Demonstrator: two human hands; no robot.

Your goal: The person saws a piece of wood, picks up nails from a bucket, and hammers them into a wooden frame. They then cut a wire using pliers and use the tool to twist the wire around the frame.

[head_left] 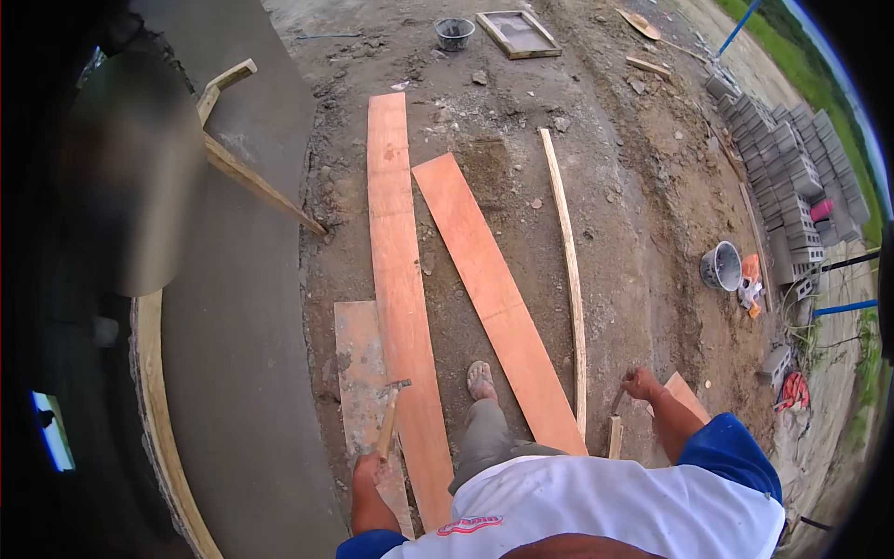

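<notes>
My left hand (371,469) is closed around the wooden handle of a hammer (387,419), its metal head pointing away from me over a plywood strip. This long reddish strip (399,233) lies on the dirt, partly over a stained board (357,349). A second plywood strip (498,298) lies slanted to its right. On my right side, my right hand (641,384) is closed on a short thin piece that I cannot make out. Just below it is the end of a wooden stick (615,436), and a small plywood piece (686,396) shows behind the forearm.
A long timber batten (563,261) lies right of the strips. At left is a grey cement wall (247,373) with a wooden brace (261,186) leaning on it. Buckets (454,34) (721,266), a framed screen (519,34), a shovel (639,23) and stacked concrete blocks (792,177) stand farther off.
</notes>
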